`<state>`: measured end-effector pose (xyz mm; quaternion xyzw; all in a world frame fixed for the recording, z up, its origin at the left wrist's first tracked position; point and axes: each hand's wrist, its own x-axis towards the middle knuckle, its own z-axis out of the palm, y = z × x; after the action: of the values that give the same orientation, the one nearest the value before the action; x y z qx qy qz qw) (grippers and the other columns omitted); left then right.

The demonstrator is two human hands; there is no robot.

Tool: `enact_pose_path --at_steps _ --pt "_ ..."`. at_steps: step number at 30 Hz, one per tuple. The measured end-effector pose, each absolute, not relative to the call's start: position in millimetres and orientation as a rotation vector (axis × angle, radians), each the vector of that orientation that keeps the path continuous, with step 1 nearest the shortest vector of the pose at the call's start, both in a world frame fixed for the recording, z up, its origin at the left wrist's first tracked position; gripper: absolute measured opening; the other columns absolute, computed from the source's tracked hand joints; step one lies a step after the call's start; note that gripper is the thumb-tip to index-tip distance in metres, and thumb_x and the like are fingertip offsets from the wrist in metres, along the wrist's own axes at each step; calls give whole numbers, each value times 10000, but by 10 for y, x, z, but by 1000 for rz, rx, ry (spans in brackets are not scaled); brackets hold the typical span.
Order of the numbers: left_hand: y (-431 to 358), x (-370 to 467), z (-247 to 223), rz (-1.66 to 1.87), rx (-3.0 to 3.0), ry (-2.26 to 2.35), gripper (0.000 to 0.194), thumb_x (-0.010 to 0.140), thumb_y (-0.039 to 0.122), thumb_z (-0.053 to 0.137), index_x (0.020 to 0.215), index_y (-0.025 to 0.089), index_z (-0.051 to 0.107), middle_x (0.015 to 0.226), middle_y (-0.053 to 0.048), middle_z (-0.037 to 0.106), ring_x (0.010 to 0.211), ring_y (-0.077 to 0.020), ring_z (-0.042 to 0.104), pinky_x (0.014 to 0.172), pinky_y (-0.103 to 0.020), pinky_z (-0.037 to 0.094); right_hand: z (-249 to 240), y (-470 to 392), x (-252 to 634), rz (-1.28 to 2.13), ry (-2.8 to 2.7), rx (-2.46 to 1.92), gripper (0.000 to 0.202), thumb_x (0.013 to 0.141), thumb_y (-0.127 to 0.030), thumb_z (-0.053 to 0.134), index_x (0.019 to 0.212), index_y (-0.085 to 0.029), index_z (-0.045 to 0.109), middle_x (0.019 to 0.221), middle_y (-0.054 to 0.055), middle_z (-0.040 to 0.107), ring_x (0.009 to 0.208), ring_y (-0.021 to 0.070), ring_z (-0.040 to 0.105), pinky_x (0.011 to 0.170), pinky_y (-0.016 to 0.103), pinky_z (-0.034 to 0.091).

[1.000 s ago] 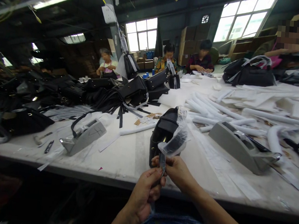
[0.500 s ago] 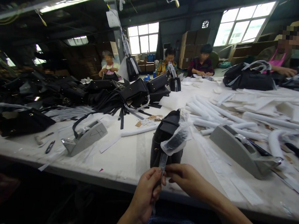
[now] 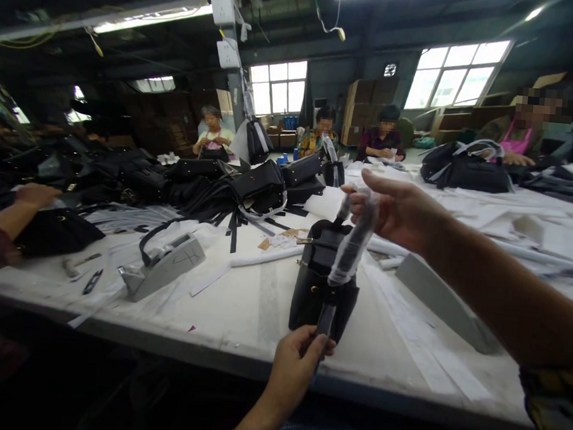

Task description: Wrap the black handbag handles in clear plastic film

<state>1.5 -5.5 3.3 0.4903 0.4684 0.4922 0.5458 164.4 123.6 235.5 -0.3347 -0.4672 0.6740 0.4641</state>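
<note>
A black handbag point(image 3: 319, 265) stands on the white table point(image 3: 238, 304) in front of me, with small gold fittings on its side. Its handle point(image 3: 351, 251) is wrapped in clear plastic and stands up in an arch. My right hand point(image 3: 385, 207) has its fingers curled around the top of that handle. Lower down, at the table's front edge, my left hand point(image 3: 299, 356) pinches a dark strap point(image 3: 326, 319) that hangs from the bag and is partly covered in film.
Grey tape dispensers stand left point(image 3: 169, 265) and right point(image 3: 439, 302) of the bag. Black bags point(image 3: 259, 182) pile up at the back left. White paper point(image 3: 532, 216) covers the right side. A co-worker's hand point(image 3: 37, 196) reaches in at left; several people sit beyond.
My right hand has left the strap near my left hand, risen, and taken hold of the wrapped handle, which now stands upright. A co-worker's hand has reached further in from the left.
</note>
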Motion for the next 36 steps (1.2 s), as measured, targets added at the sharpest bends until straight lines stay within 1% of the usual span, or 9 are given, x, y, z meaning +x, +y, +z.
enact_pose_path --at_steps 3,5,10,18,24,28,32,34,36 --pt "-118 -53 129 1123 1350 1090 361 924 489 586 933 175 762 895 -86 770 889 -238 708 827 -322 528 2621 1495 1634 1581 -1316 -822 224 905 -332 665 837 -124 615 470 -96 345 383 37 282 357 156 304" --pt "-143 -106 219 1138 1328 1048 365 921 496 588 957 174 757 867 -83 771 835 -227 720 803 -321 548 2777 1616 1624 1505 -1443 -825 240 917 -325 655 788 -131 596 435 -118 276 376 33 187 337 169 216" --pt "-150 -106 373 1220 1169 1038 367 865 495 663 941 141 721 818 -101 749 722 -220 713 643 -302 578 2899 1745 1522 1349 -1557 -739 387 1044 -283 354 767 -90 544 495 -132 231 396 -7 191 422 162 163" --pt "-16 -223 464 1410 1329 1253 271 886 433 666 1021 205 725 878 -63 750 822 -211 708 715 -285 584 2592 1706 1495 1285 -1731 -809 364 947 -398 616 709 -129 556 519 -108 196 440 31 150 418 178 141" --pt "205 -140 582 1485 1525 1268 256 885 378 680 1104 244 690 1080 -54 729 1004 -207 685 861 -282 555 2324 1753 1472 1338 -1631 -820 392 894 -460 676 725 -122 575 529 -91 298 443 40 242 413 183 206" --pt "285 -1 496 1449 1580 1298 228 904 359 658 1101 249 686 1093 -55 721 1012 -207 679 841 -285 552 2218 1717 1590 1302 -1693 -805 483 878 -597 623 835 -116 619 705 18 584 607 97 531 588 216 443" --pt "291 13 479 1484 1660 1317 205 906 335 657 1092 255 693 1115 -54 713 1030 -216 668 857 -300 543 2025 1520 2072 775 -1770 -1011 605 895 -706 482 970 -144 693 969 66 699 898 199 628 787 288 476" --pt "289 3 514 1491 1664 1320 195 908 326 655 1086 258 698 1105 -50 718 1018 -214 673 854 -296 542 1761 1379 2396 519 -1807 -1220 552 877 -677 536 928 -163 732 912 48 720 899 225 627 810 306 459" --pt "291 19 551 1472 1651 1301 190 911 326 651 1083 261 702 1083 -45 727 991 -207 684 843 -287 545 1397 1233 2688 591 -1876 -1420 500 852 -643 586 868 -175 760 842 48 736 858 242 648 812 327 463"
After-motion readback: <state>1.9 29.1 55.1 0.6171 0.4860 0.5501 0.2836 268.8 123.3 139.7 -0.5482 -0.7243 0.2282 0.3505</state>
